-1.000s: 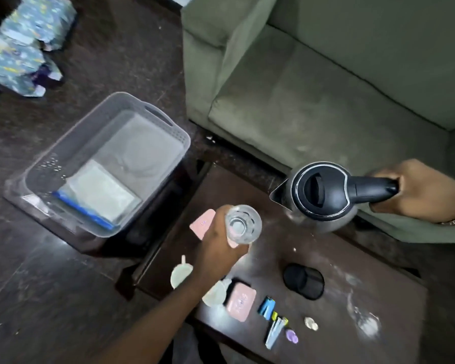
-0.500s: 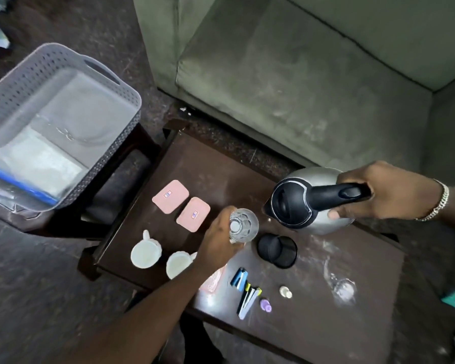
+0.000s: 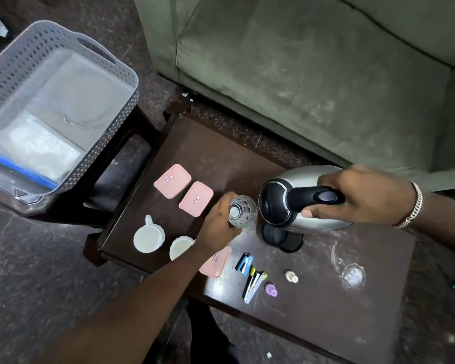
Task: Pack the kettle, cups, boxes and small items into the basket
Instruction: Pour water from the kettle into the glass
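- Kettle: I see the steel body held above the table, tipped with its black lid toward my left hand. My right hand is wrapped closed around the black handle; a chain bracelet sits at that wrist.
- Glass: my left hand is curled around it from the near side, mouth up, just beside the kettle lid.
- Black base: it rests on the table directly under the kettle, below my right hand.
- Pink boxes: two lie flat beyond my left hand; a third lies partly under my left forearm.
- White cups: two stand to the outer side of my left wrist.
- Small items: a blue stapler, a clipper, a purple cap and a cream cap lie between my forearms, nearer to me than the base.
- Basket: grey, perforated, well apart to the far left of my left hand, on a dark stand; a clear bag lies inside.
- Green sofa: beyond both hands.
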